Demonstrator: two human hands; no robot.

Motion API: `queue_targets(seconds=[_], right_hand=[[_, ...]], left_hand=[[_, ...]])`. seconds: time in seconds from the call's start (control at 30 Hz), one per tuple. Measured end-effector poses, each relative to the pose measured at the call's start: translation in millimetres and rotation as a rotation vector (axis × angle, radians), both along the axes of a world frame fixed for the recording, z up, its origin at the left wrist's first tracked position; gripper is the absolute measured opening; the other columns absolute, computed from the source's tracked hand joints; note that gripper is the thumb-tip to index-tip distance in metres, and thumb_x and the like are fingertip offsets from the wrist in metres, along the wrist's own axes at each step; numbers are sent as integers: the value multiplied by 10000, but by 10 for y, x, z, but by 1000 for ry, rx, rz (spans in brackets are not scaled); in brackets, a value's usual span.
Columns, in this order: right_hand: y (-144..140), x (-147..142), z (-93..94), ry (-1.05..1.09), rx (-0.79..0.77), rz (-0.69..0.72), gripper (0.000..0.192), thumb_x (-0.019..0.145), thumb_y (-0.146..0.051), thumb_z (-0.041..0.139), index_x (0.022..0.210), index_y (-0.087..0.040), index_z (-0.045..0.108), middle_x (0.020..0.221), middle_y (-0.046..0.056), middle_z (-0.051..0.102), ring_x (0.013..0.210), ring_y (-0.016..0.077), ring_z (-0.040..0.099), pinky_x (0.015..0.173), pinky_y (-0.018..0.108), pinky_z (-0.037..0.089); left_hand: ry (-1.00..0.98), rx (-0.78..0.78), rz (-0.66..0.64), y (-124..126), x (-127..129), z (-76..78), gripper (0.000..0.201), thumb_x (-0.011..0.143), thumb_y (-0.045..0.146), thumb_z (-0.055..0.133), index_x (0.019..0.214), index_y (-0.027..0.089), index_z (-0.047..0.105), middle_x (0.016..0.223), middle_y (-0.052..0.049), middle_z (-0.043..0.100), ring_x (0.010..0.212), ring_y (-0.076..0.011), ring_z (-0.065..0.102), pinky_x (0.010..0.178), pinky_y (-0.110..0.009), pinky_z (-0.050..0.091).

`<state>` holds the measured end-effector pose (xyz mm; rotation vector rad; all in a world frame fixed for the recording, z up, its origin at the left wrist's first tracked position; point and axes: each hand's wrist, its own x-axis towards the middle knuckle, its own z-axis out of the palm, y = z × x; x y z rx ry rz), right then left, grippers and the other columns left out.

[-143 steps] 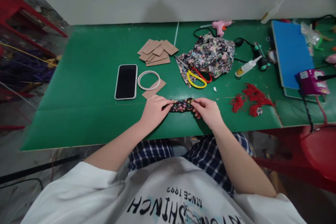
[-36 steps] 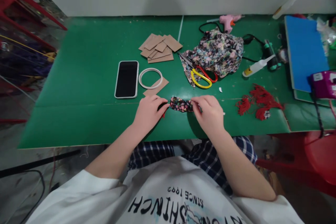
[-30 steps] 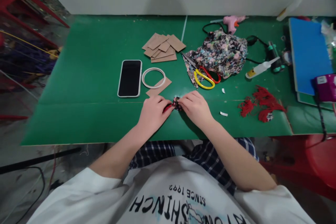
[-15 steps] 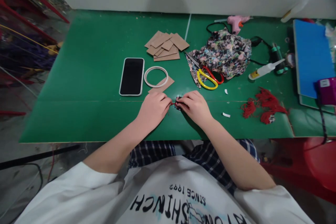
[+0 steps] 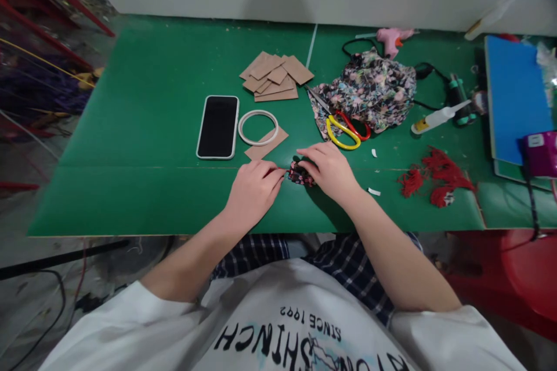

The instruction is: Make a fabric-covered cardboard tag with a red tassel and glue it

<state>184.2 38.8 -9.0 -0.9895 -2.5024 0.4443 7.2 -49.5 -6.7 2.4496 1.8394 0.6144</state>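
Observation:
A small dark floral fabric piece (image 5: pixel 299 174) lies bunched on the green table (image 5: pixel 143 185) between my two hands. My right hand (image 5: pixel 331 171) covers its right side, fingers curled over it and pinching it. My left hand (image 5: pixel 255 191) sits just left of it, fingertips closed at its left end where a bit of red thread shows. What the left fingers pinch is too small to make out.
Behind my hands lie a cardboard piece (image 5: pixel 266 144), a white ring (image 5: pixel 259 127) and a phone (image 5: pixel 218 126). Farther back are stacked cardboard pieces (image 5: pixel 276 76), floral cloth (image 5: pixel 369 90), scissors (image 5: pixel 343 129), a glue gun (image 5: pixel 393 39), a glue bottle (image 5: pixel 437 117). Red tassels (image 5: pixel 435 174) lie right.
The fabric strip, stretched flat between my hands earlier, is now bunched short. My right hand has slid left over it and the hands have closed together.

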Motion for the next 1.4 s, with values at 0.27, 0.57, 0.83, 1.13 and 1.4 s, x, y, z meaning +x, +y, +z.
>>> queue_targets(seconds=[0.27, 0.57, 0.83, 1.13, 1.4], right_hand=[[150, -97, -1, -102, -150, 100, 109, 815, -211, 572, 827, -172, 673, 847, 59, 630, 829, 178, 539, 790, 310, 423], [81, 122, 45, 108, -261, 213, 82, 838, -185, 536, 832, -181, 618, 838, 34, 657, 839, 156, 563, 782, 296, 440], [0, 284, 26, 144, -316, 225, 90, 840, -198, 534, 862, -211, 620, 874, 28, 674, 996, 179, 574, 885, 349, 450], [-29, 326, -7, 181, -388, 273, 97, 846, -213, 527, 819, -210, 620, 933, 31, 687, 1066, 182, 565, 944, 382, 442], [-51, 374, 34, 193, -438, 282, 108, 849, -246, 522, 815, -222, 622, 956, 26, 686, 1100, 186, 550, 972, 412, 427]], left_hand=[[-29, 55, -120, -68, 125, -52, 194, 872, 199, 495, 973, 148, 653, 1008, -55, 669, 944, -211, 565, 807, -363, 453], [-87, 26, -94, -102, 145, -87, 195, 875, 203, 478, 938, 161, 658, 990, -71, 673, 940, -213, 575, 802, -372, 451], [-145, 30, -61, -150, 205, -111, 166, 857, 204, 494, 882, 167, 654, 1021, -74, 648, 933, -211, 565, 780, -359, 438], [-91, 20, -125, -184, 297, -177, 177, 847, 174, 491, 922, 169, 651, 1045, -62, 649, 951, -205, 552, 801, -351, 435], [-55, 2, -132, -183, 280, -166, 194, 856, 186, 480, 963, 162, 640, 1075, -57, 646, 959, -207, 545, 815, -357, 426]])
